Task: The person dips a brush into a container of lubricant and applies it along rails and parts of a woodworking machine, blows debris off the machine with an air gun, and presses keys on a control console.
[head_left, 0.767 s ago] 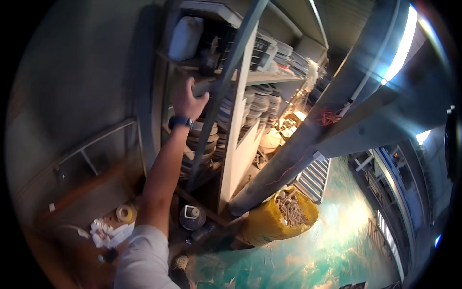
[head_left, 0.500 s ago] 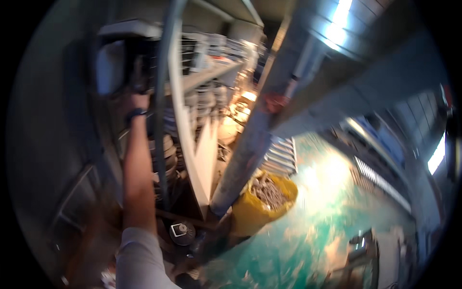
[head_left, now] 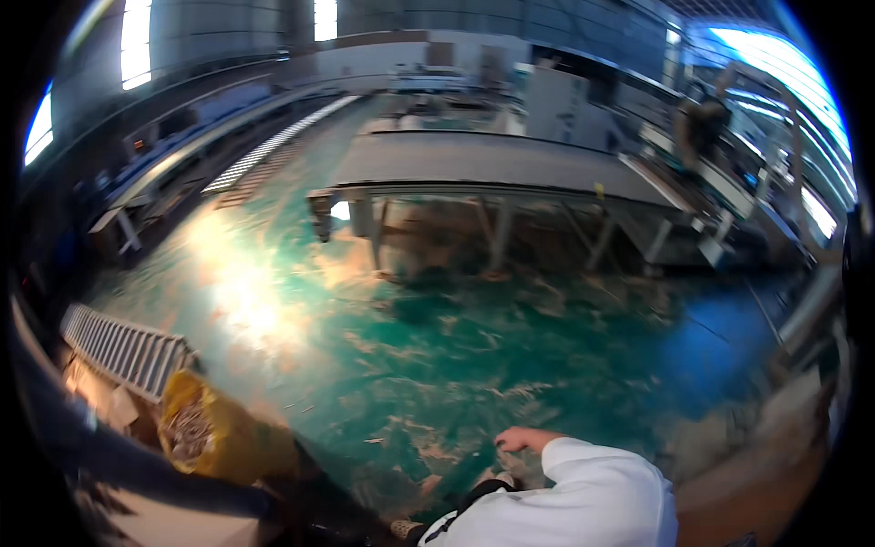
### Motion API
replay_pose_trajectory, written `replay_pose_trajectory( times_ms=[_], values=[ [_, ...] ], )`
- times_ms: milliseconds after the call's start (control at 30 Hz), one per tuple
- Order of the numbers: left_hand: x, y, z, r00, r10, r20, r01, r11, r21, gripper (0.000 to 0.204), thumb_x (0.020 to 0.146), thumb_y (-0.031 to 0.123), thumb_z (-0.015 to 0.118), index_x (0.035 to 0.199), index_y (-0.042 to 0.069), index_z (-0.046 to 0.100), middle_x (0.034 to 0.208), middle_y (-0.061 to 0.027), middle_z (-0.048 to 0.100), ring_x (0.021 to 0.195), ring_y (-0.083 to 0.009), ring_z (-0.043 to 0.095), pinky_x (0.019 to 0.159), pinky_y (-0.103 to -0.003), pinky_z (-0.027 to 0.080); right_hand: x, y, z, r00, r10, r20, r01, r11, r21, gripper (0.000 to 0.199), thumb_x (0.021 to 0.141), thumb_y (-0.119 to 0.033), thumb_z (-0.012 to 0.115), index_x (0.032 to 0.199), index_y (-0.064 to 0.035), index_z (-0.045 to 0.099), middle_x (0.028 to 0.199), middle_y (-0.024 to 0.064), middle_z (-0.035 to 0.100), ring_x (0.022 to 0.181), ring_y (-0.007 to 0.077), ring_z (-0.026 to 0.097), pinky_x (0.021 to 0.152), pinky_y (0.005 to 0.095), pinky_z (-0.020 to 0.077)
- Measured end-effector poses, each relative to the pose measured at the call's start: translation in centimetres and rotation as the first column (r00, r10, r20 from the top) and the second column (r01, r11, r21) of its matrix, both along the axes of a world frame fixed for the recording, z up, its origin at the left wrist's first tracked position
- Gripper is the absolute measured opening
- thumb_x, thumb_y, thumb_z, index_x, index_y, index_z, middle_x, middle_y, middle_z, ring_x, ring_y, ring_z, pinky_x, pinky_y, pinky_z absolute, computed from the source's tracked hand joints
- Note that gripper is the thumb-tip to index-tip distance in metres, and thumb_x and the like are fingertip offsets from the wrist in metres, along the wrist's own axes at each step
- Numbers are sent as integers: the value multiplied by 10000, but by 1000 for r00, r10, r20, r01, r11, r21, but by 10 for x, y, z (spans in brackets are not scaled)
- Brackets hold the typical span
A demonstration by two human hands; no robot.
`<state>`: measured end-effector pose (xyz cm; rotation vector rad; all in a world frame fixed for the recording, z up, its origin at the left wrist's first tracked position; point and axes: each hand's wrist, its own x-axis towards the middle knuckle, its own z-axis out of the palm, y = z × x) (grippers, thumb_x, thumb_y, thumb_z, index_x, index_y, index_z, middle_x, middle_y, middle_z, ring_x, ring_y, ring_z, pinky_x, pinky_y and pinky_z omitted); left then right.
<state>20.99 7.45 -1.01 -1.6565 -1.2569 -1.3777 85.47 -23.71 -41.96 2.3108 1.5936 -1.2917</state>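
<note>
My right hand (head_left: 521, 440) hangs low over the green floor (head_left: 456, 356), in front of my body, with its short white sleeve (head_left: 597, 483) near the bottom edge. It is small and smeared, so I cannot make out whether the fingers are curled or apart, and no object shows in it. My left hand is out of the picture. At the lower left stands a yellow sack (head_left: 232, 442) filled with pale scraps, well apart from my right hand.
Ahead runs a long machine table (head_left: 492, 162) with a grey flat top on metal legs. A slatted metal rack (head_left: 128, 351) leans beyond the sack. Far left, a roller conveyor (head_left: 273, 141) stretches back. Pale debris litters the floor. A dark post (head_left: 155, 469) crosses the lower left corner.
My view has swung right, away from the shelves my left arm was reaching toward. The left arm has left the picture, my right arm has come in, and the sack now appears at lower left.
</note>
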Motion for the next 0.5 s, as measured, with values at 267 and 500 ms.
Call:
replay_pose_trajectory(
  times_ms=[267, 500],
  values=[
    [406, -40, -173, 550, -713, 435, 813, 339, -474, 629, 725, 173, 801, 1245, 14, 484, 1145, -146, 552, 1045, -274, 542, 927, -399, 455, 65, -268, 69, 816, -574, 71, 576, 818, -14, 467, 843, -314, 590, 1288, -177, 618, 1238, 143, 657, 1109, 358, 624, 934, 480, 491],
    [656, -177, -237, 153, -805, 574, 808, -232, -542, 667, 688, 80, 777, 1263, 15, 446, 1116, -114, 509, 1038, -252, 508, 924, -401, 419, 78, -477, 33, 426, -902, 76, 903, 428, 26, 463, 865, -312, 624, 1297, -147, 622, 1264, 154, 649, 1155, 336, 614, 966, 446, 489]
  ],
)
